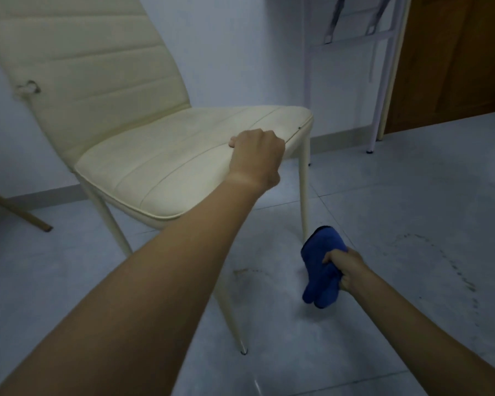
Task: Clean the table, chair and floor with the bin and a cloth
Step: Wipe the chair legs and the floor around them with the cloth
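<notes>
Cream padded chair fills the upper left and centre of the frame, its ribbed backrest rising to the top left and its seat at mid-frame. The left hand grips the right-hand edge of the seat: knuckles up, fingers curled down over the rim, thumb tip showing on the cushion. Lower right of centre, the right hand is clenched round a bunched blue cloth, which hangs above the floor. The cloth's top sits just beside the foot of one thin chair leg, and may be touching it, though the view does not settle that. The pale tiles carry an arc of dark smudges at the right and a brownish mark near the middle. A wooden door stands at the upper right, with a white metal frame in front of it. A wooden stick slants in at the left edge.
</notes>
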The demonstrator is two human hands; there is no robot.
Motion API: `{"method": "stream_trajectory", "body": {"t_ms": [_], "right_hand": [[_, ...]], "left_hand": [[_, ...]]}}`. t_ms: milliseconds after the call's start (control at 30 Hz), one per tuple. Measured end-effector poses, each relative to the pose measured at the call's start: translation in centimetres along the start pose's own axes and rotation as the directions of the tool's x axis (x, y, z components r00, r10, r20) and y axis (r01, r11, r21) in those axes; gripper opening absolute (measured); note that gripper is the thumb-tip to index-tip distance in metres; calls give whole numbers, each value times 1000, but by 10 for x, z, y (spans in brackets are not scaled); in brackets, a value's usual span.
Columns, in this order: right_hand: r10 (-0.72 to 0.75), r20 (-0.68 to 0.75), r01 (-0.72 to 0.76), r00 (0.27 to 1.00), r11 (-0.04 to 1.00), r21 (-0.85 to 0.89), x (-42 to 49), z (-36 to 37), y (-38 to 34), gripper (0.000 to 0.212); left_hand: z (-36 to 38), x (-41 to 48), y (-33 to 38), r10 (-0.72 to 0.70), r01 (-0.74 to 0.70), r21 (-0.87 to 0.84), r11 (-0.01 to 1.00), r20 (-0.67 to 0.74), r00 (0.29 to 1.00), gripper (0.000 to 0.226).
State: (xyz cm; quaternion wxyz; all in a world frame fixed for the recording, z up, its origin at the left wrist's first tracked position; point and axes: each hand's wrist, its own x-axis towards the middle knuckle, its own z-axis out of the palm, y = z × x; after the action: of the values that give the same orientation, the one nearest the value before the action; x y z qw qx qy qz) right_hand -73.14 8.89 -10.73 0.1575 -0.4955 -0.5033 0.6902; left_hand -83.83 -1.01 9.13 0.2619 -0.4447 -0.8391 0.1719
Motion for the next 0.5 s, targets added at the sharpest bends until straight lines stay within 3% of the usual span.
{"method": "stream_trajectory", "body": {"t_ms": [67, 200, 300, 500], "right_hand": [[-54, -44, 53, 998, 998, -17, -9, 4, -9, 28], [-193, -140, 188, 971, 981, -45, -26, 15, -30, 40], [-340, -115, 339, 933, 940, -29, -44, 31, -45, 46], [-528, -39, 529, 849, 843, 101, -72, 71, -71, 55]], "left_hand": [[9, -21, -25, 20, -20, -11, 1000, -43, 999, 28], [39, -75, -90, 68, -66, 38, 997, -62, 996, 61], [62, -123, -146, 120, -121, 0, 993, -109, 987, 74], [78, -173, -197, -94, 67, -279, 958, -84, 992, 79]]}}
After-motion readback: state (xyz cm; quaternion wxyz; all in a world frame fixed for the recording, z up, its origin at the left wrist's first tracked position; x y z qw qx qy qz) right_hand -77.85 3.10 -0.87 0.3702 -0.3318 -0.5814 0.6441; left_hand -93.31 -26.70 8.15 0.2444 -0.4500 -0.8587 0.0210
